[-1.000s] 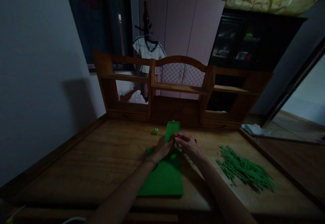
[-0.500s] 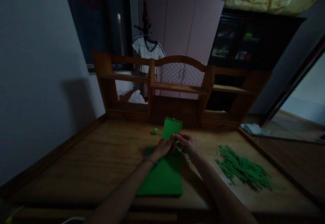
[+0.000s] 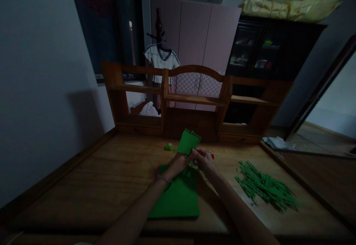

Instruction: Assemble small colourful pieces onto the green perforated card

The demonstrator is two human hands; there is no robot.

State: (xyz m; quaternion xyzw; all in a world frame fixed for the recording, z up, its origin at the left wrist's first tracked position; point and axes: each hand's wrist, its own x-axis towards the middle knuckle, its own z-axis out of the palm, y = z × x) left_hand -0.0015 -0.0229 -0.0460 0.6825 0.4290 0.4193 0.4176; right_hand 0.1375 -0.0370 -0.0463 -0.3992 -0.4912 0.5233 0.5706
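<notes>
While the left hand is clamped on the lower end of a small green sheet, the right hand meets it at the sheet's lower right corner, fingers bent in. Red bit shows at the right fingertips; can't tell if they're clamped on it. Sheet is up off the tabletop, tilted, row of dark marks along its top edge, too small to read as holes or print. Red object just beyond the right hand; can't tell if it joins the red bit. Green stack lies under the left wrist, pile of green strips well off to the right, small green figure behind the left hand. White shirt hanging behind the wooden shelf unit has a faint chest mark, illegible.
</notes>
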